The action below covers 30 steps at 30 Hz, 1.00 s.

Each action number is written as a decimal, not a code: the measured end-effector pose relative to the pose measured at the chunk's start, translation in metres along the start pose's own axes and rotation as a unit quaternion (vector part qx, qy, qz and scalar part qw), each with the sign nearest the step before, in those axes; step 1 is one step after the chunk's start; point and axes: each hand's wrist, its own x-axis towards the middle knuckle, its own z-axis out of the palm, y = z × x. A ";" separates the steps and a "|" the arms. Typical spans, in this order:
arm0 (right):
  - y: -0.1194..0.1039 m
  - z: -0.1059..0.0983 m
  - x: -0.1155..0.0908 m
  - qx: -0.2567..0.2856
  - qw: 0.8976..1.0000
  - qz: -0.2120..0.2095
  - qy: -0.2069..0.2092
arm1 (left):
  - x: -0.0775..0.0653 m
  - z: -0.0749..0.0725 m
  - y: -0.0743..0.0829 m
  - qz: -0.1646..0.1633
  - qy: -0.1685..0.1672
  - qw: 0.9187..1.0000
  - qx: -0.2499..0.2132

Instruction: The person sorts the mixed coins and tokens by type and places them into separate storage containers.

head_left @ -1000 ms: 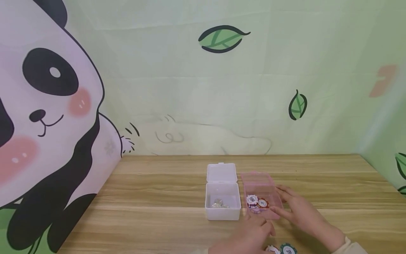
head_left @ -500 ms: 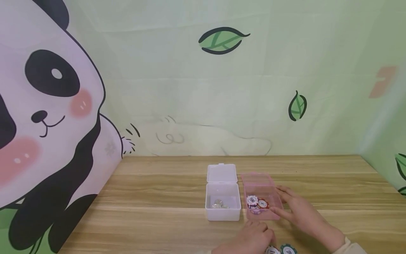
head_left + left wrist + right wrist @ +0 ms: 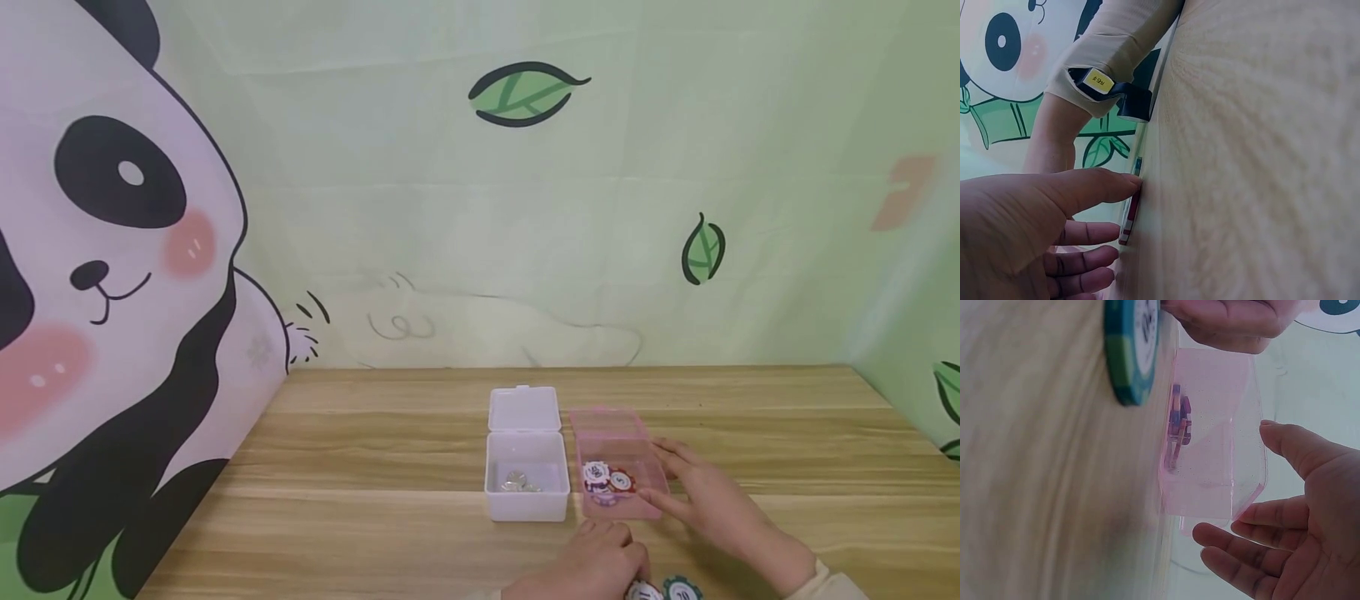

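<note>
A pink transparent box (image 3: 641,465) stands with its lid tipped back and poker chips (image 3: 597,475) inside, toward its left. My right hand (image 3: 716,504) holds the box's right side, thumb at the near rim and fingers farther back. In front of the box, my left hand (image 3: 592,557) is down at a red-and-white poker chip (image 3: 644,591) that lies flat on the table. The left wrist view shows the thumb and a finger (image 3: 1091,234) at opposite edges of this chip, pinching it. Beside it lies a green-edged poker chip (image 3: 1125,359) marked 20.
A white box (image 3: 527,507) with its lid back stands just left of the pink one, holding several shiny coin-like pieces (image 3: 517,481). Both rest on a wood-grain table (image 3: 360,500). Behind hangs a green cloth (image 3: 420,208) printed with a panda and leaves.
My left hand has drawn back from the front of the pink box and come down to the red-and-white poker chip. My right hand stays at the box.
</note>
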 end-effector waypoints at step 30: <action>-0.002 -0.001 0.000 -0.007 1.000 -0.002 -0.004 | 0.002 -0.002 0.005 -0.048 -0.043 0.998 -0.005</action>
